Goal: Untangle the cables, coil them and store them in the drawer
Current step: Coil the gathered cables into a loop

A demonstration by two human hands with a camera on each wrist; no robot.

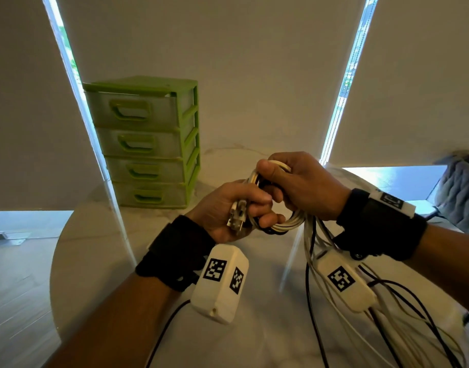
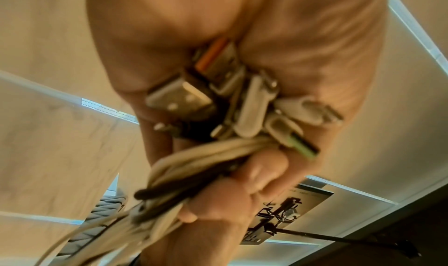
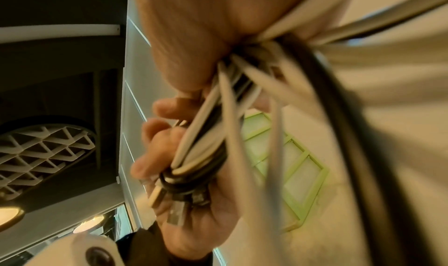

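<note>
table [image 1: 254,301]: round, pale marble look; carries the drawers, sits under both hands. Loose cable ends trailing over it bottom right.
drawers [image 1: 145,144]: green four-tier unit at table's back left, well apart from the hands. All four shut, so nothing stored yet; probably parked within reach for the last step.
cables [image 1: 286,224]: white and black mix, part wound into one coil held up between the hands, above the table. Rest hanging in loose strands [image 1: 315,261] from under the right hand down toward the table edge. Judged mid-coil, more to wind.
right hand [image 1: 299,184]: fist wrapped over top of the coil, thumb clamped on the white loops. Likely the anchor keeping the loops stacked.
left hand [image 1: 228,208]: fingers curled round the coil's lower left plus a bunch of plugs [image 1: 237,219]. Probably pinned there so the ends can't slip back through.
head view only: drawers' state, coil shape, both hands in relation.
left wrist only: plugs [image 2: 242,101] close up, several USB-type ends, one with orange insert, one with green; fingers [image 2: 261,172] pressing the bundle.
right wrist only: underside of the coil [image 3: 206,151], black loops among white, blurred strands across the lens; drawers [image 3: 290,164] behind.
</note>
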